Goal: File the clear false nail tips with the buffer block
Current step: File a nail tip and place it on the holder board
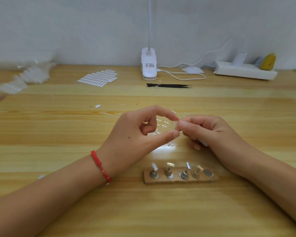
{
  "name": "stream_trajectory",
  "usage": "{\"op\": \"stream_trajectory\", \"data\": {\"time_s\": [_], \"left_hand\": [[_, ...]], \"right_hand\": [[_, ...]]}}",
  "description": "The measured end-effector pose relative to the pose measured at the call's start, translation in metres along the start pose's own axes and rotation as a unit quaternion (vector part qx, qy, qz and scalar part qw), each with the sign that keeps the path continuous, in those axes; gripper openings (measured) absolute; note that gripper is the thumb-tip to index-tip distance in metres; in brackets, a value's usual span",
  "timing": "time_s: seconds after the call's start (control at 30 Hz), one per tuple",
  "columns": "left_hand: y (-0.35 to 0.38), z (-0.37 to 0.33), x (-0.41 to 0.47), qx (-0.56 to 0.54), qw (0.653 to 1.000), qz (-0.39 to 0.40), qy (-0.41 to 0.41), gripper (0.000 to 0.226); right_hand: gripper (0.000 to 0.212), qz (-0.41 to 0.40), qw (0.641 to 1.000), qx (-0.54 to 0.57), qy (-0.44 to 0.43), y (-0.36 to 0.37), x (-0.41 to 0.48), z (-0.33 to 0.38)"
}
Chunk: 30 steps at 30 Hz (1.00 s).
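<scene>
Wooden strip (pixel 181 180) nearest, its metal pegs topped with small nail tips. Beyond it the left hand (pixel 135 134) pinches a clear, curved nail tip (pixel 175 126) between thumb and forefinger. The right hand (pixel 210 132), fingers curled, grips a mostly hidden white buffer block (pixel 203 143). Slim black tweezers (pixel 169 85) lie far.

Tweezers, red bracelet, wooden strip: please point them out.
tweezers (pixel 168 85): head view, mid-length.
red bracelet (pixel 100 165): head view, cord on wrist.
wooden strip (pixel 178 181): head view, bare front edge.

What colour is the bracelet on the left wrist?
Red; the bracelet shows clearly in the head view.
</scene>
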State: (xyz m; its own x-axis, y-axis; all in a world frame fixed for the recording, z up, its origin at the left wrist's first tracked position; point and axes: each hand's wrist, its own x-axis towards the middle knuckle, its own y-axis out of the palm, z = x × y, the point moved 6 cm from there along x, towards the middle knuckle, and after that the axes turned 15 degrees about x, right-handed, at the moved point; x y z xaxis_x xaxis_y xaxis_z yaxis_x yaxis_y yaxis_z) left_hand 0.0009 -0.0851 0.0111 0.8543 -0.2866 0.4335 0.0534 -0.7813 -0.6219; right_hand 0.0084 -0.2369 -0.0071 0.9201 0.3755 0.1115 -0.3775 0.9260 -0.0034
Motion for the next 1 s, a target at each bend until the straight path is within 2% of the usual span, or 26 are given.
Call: {"op": "stream_trajectory", "data": {"time_s": [0.2, 0.37, 0.47, 0.57, 0.63, 0.73, 0.83, 1.0], "left_hand": [[-0.016, 0.0, 0.0, -0.029, 0.999, -0.002, -0.036, 0.023], [-0.021, 0.002, -0.017, -0.019, 0.998, 0.008, -0.059, 0.024], [-0.018, 0.01, -0.025, -0.06, 0.993, -0.007, -0.099, 0.019], [-0.018, 0.014, -0.026, -0.104, 0.987, -0.006, -0.126, 0.02], [-0.023, 0.012, -0.026, -0.112, 0.986, 0.002, -0.12, 0.029], [-0.026, 0.004, -0.036, -0.066, 0.993, 0.024, -0.093, 0.037], [-0.027, 0.0, -0.05, -0.005, 0.996, 0.038, -0.075, 0.038], [-0.025, 0.0, -0.054, 0.013, 0.997, 0.025, -0.075, 0.032]], "right_hand": [[0.017, -0.027, 1.0, 0.016, -0.001, -0.005, 0.001, -0.002], [0.015, 0.005, 1.0, -0.002, -0.018, 0.002, -0.002, 0.004], [0.011, 0.002, 1.0, -0.003, -0.016, 0.002, -0.002, 0.004], [0.014, 0.006, 1.0, -0.013, -0.007, -0.004, -0.002, 0.004], [0.021, 0.005, 1.0, -0.008, -0.009, -0.009, -0.002, 0.005], [0.031, -0.025, 1.0, 0.014, -0.008, -0.016, 0.0, 0.002], [0.024, -0.032, 0.999, -0.002, -0.018, -0.015, 0.001, 0.0], [0.022, -0.042, 0.999, -0.008, -0.025, -0.016, 0.001, -0.001]]}}
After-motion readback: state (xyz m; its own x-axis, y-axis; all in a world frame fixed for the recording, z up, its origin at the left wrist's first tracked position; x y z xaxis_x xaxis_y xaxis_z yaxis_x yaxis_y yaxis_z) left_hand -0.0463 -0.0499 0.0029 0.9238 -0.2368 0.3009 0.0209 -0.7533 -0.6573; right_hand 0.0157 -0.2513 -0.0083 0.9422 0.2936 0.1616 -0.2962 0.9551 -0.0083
